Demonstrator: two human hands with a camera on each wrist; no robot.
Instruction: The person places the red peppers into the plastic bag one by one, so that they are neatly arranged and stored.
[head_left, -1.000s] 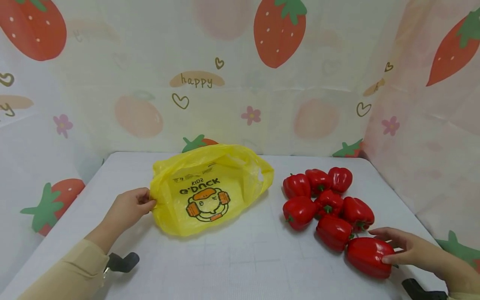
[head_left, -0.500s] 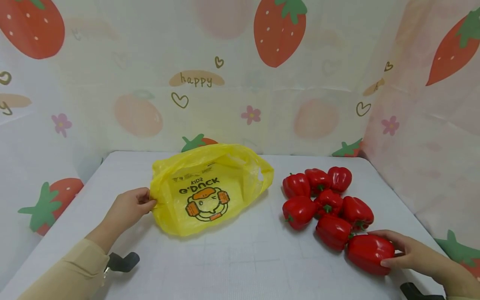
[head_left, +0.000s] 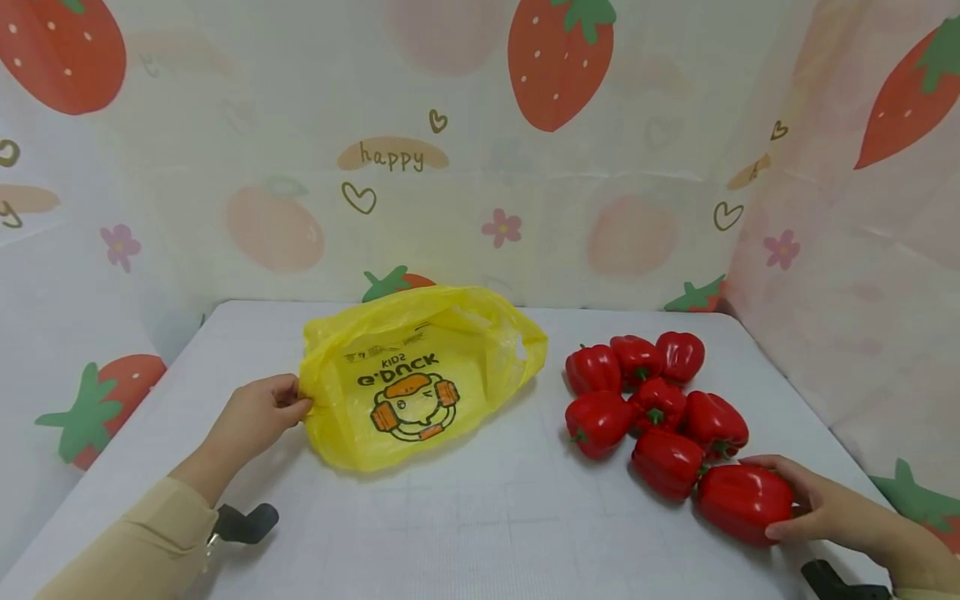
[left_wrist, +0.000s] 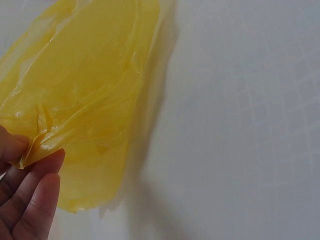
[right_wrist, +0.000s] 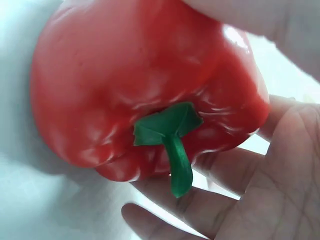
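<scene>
My left hand (head_left: 258,417) pinches the near-left edge of a yellow plastic bag (head_left: 337,417) between thumb and fingers. The bag lies on its side with a cartoon duck print showing, its mouth partly spread. In the left wrist view, the bag's film (left_wrist: 95,95) gathers in creases at the pinch. At the right, my right hand (head_left: 825,504) grips the nearest red bell pepper (head_left: 742,502), thumb on the near side and fingers on the far side. The right wrist view shows this pepper's green stem (right_wrist: 172,135) towards my palm; whether it touches the table is unclear.
Several more red bell peppers (head_left: 667,462) are clustered on the white table (head_left: 487,533), to the right of the bag. A strawberry-print cloth (head_left: 465,108) hangs behind the table and along both sides.
My right hand has closed in around the nearest pepper, which has shifted slightly away from me. The left hand keeps its pinch on the bag, and the other peppers stay put.
</scene>
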